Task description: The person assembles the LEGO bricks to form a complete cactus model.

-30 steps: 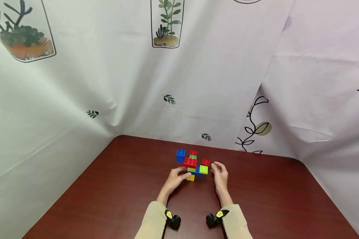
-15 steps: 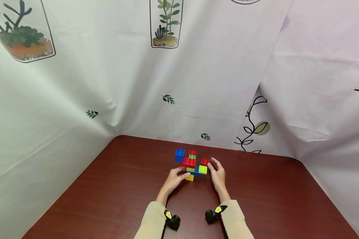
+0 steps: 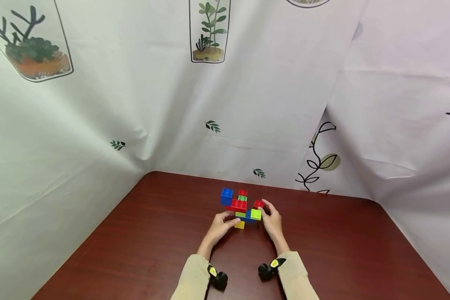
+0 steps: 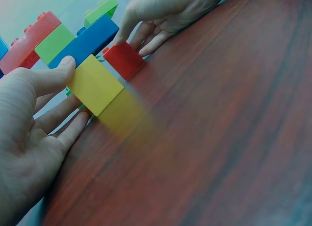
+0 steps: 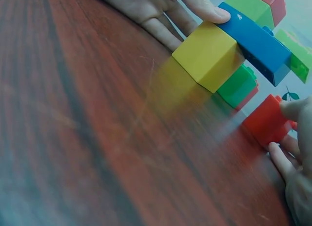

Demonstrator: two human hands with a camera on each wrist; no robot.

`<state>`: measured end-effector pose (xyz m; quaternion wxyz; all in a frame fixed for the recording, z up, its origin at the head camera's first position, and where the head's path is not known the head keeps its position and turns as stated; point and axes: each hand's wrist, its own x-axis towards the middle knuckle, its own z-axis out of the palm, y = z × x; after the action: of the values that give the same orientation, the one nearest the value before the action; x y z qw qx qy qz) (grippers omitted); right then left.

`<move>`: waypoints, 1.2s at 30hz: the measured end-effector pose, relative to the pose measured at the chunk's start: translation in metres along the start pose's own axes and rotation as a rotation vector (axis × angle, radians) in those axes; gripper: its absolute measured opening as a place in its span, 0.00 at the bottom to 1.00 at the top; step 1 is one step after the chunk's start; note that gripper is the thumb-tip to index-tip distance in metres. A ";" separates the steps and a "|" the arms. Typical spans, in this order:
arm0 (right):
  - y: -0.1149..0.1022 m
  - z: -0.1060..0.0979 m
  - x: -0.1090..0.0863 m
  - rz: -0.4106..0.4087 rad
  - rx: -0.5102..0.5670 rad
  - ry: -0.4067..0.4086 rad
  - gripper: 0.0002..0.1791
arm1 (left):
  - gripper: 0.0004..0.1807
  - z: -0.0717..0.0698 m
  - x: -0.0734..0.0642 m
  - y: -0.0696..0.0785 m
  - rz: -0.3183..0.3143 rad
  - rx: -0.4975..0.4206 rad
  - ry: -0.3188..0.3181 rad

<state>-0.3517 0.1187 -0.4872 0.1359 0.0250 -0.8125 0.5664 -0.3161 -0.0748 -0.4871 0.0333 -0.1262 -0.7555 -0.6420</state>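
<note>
Watching over my feeds, I had the left hand [image 3: 219, 227] pinching the brick stack [image 3: 241, 208], which stood on the brown table [image 3: 322, 241] toward its far edge. In the left wrist view the thumb pressed the end of the long blue brick [image 4: 85, 40], just above the yellow brick [image 4: 96, 84] that rested on the tabletop, while the other fingers reached round behind. I saw the right hand [image 3: 273, 224] pinching a small red brick [image 5: 267, 119] between thumb and fingers; that brick sat on the table just beside the stack, a gap showing between it and the yellow brick. A lime brick [image 3: 256, 214] topped the right end of the blue one, and a tall blue block [image 3: 226, 197] perched at the upper left. Behind everything I could make out a pale plant-print cloth [image 3: 266, 83]
</note>
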 end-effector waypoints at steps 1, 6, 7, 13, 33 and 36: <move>0.000 0.000 0.000 0.001 -0.003 -0.001 0.23 | 0.22 0.001 0.000 0.000 -0.002 0.000 -0.004; 0.001 -0.003 -0.002 -0.010 0.019 0.031 0.23 | 0.23 0.004 0.001 0.003 0.009 0.011 -0.014; 0.002 -0.004 -0.003 -0.012 0.028 0.045 0.22 | 0.23 0.004 0.000 0.003 0.010 0.013 -0.015; 0.000 -0.007 -0.012 0.048 0.189 0.106 0.22 | 0.24 0.004 -0.002 -0.002 -0.014 0.001 -0.037; -0.016 -0.011 -0.016 0.172 0.697 0.224 0.15 | 0.22 -0.001 0.001 -0.002 0.005 -0.007 -0.010; -0.019 -0.012 -0.017 0.200 0.755 0.200 0.14 | 0.22 0.000 0.000 -0.002 0.005 -0.002 -0.011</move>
<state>-0.3294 0.1207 -0.4704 0.1398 -0.0613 -0.5286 0.8350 -0.3163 -0.0749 -0.4889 0.0306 -0.1314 -0.7548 -0.6419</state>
